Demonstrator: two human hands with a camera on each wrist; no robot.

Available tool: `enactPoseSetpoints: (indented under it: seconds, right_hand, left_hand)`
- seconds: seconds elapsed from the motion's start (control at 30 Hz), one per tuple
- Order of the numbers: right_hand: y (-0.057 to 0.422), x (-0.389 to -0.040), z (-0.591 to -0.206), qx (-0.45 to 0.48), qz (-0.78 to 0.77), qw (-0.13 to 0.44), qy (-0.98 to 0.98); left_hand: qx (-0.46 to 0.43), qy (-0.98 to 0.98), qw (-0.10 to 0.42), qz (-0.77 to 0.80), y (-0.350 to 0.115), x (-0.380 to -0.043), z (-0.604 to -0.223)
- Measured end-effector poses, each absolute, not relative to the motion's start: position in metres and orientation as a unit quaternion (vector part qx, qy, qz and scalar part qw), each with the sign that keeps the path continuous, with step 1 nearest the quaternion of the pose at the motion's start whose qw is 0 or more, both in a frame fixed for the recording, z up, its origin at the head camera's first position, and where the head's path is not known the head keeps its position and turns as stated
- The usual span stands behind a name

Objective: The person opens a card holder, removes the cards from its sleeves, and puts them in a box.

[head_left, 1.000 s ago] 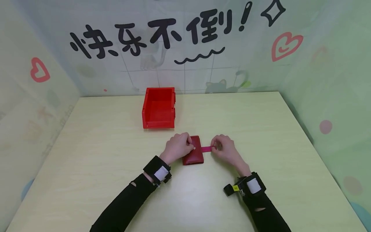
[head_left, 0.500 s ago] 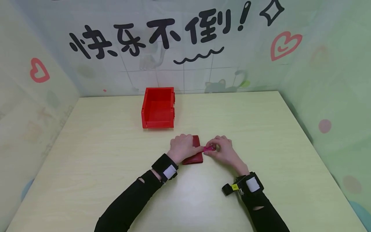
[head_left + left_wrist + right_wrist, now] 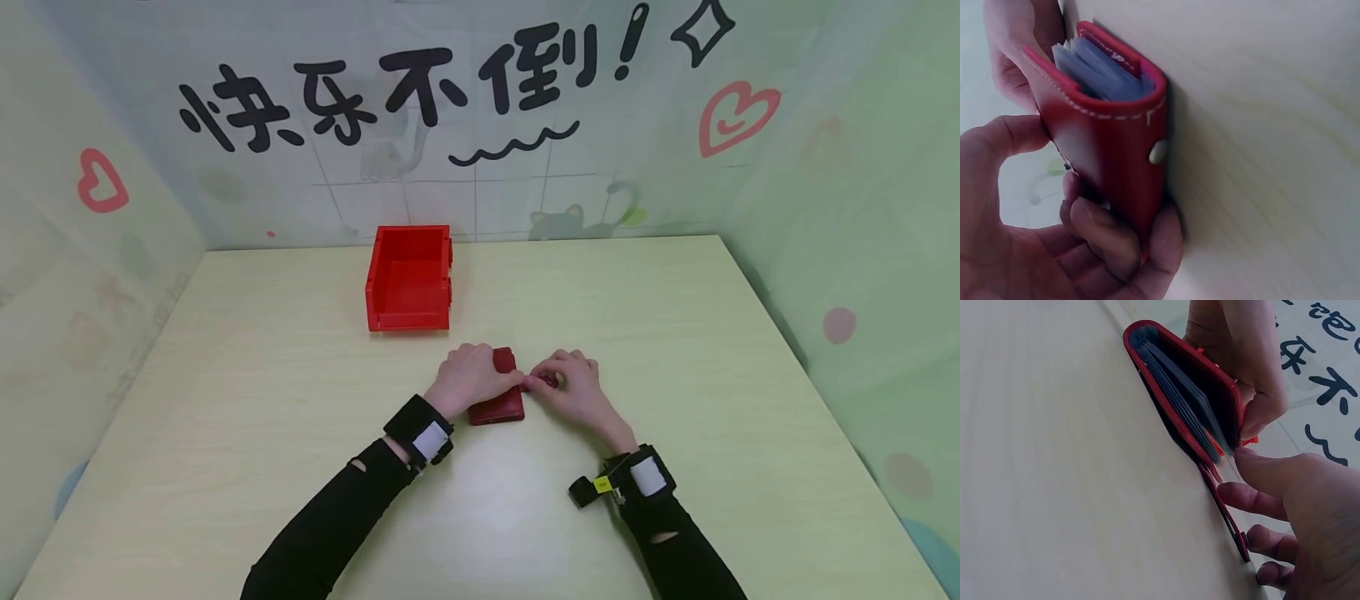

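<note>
A red leather card holder (image 3: 498, 410) lies on the table with clear card sleeves (image 3: 1100, 72) between its covers. My left hand (image 3: 468, 379) grips it, thumb on the upper cover and fingers curled round its end in the left wrist view. A closure strap (image 3: 1225, 515) sticks out from its lower cover toward my right hand (image 3: 572, 387). In the right wrist view the right thumb is at the upper cover's edge, beside the left hand. The right fingertips lie along the strap's inner face, with a gap between them and the thumb. A metal snap (image 3: 1158, 151) shows on the spine.
A red plastic bin (image 3: 409, 287) stands farther back on the pale wooden table (image 3: 225, 400), left of the card holder. Printed cloth walls (image 3: 847, 250) border the table at the back and both sides.
The left hand has shifted right, its thumb reaching the card holder's strap-side edge. The right hand has moved in from the strap's outer end, and the strap is now mostly covered in the head view.
</note>
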State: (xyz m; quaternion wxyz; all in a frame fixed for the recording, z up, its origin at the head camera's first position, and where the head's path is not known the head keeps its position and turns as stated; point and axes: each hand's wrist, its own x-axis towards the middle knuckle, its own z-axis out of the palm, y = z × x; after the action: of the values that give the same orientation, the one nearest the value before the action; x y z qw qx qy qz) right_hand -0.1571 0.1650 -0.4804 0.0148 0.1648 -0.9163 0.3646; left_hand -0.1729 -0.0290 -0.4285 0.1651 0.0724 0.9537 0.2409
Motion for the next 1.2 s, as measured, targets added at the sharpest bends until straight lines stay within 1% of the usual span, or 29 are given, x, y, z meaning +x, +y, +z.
enactPoseSetpoints:
  seconds: [0.33, 0.63, 0.8, 1.0, 1.2]
  right_hand:
    - [0.149, -0.161, -0.483, 0.146, 0.378, 0.012, -0.914]
    - [0.146, -0.160, -0.478, 0.170, 0.394, 0.007, -0.903]
    - [0.147, -0.162, -0.481, 0.190, 0.375, 0.006, -0.908]
    - [0.148, -0.163, -0.485, 0.199, 0.373, -0.012, -0.906]
    - [0.148, -0.164, -0.489, 0.228, 0.337, 0.011, -0.914]
  left_hand:
    - [0.083, 0.913, 0.196, 0.348, -0.050, -0.176, -0.423]
    - [0.079, 0.866, 0.220, 0.442, -0.072, -0.177, -0.424]
    - [0.078, 0.853, 0.208, 0.472, -0.084, -0.175, -0.428]
    - [0.069, 0.853, 0.196, 0.479, -0.098, -0.170, -0.428]
    - [0.088, 0.858, 0.180, 0.474, -0.116, -0.166, -0.433]
